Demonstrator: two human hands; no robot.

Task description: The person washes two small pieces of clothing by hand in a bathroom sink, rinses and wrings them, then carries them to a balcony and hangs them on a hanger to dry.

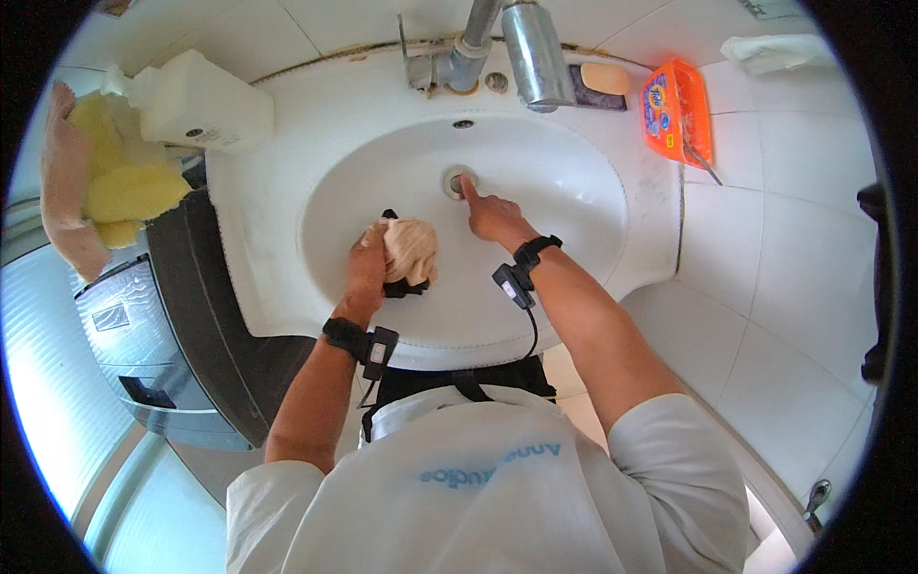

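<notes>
Over the left half of the white oval sink basin, my left hand grips a bunched beige cloth. Black fabric shows below the cloth, and a small black bit sticks out above it. My right hand has its index finger stretched onto the metal drain stopper; its other fingers are curled and hold nothing that I can see. A strap with a small black device sits on each wrist.
The metal faucet overhangs the basin's back edge. A soap bar on a dark dish and an orange Tide container stand at the right. To the left are a white plastic jug, yellow cloth and a washing machine.
</notes>
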